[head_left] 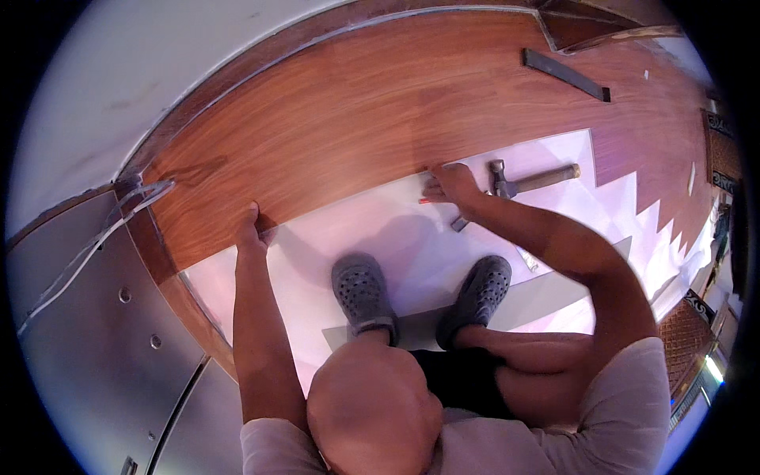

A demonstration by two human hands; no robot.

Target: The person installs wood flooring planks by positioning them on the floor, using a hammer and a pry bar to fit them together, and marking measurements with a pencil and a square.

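Head view: the wood-look plank is lying just ahead of both hands, its long axis running left to right. The left hand is touching its near edge; the right hand is resting farther right along it, fingers bent. Whether either is gripping, I cannot tell. No writing is showing legibly.

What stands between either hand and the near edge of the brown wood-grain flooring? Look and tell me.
Nothing visible does: the left hand and the right hand are both at that edge of the flooring. The hammer lies to the right of the right hand, out of the way.
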